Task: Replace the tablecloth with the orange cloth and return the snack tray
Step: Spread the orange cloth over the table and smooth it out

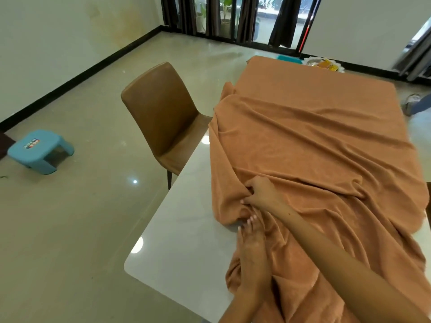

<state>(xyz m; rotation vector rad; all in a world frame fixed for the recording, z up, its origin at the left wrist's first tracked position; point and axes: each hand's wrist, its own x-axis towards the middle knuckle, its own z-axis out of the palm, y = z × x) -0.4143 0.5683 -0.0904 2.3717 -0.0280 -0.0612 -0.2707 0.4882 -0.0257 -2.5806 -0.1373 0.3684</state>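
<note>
A big orange cloth [314, 136] lies over a white table [182, 229]. The far part of the cloth is flat and smooth. The near part is bunched up with lots of folds and wrinkles. The cloth does not cover the whole table: a wide strip of bare white top shows along the left side and at the near left corner.

The right hand [262, 192] reaches out over the cloth, near its left edge. Its fingers are curled into the cloth and pinch a fold of it. The right arm lies across the near part of the cloth.

The left hand [253, 248] is just near of the right hand. It lies on the cloth with its fingers pointing away toward the far end. The fingers look mostly straight and press down on the wrinkled cloth, and the fingertips sit right by the cloth's edge.

The snack tray [324, 64] is well apart from the hands, past the far end of the table. It looks white with yellow and orange snacks on it. What it rests on is hidden. A bit of something teal [288, 58] shows just left of it.

A brown chair [163, 113] stands at the left side of the table, its seat partly under the table edge. A small blue stool [40, 150] sits on the shiny floor far to the left, near the wall.
</note>
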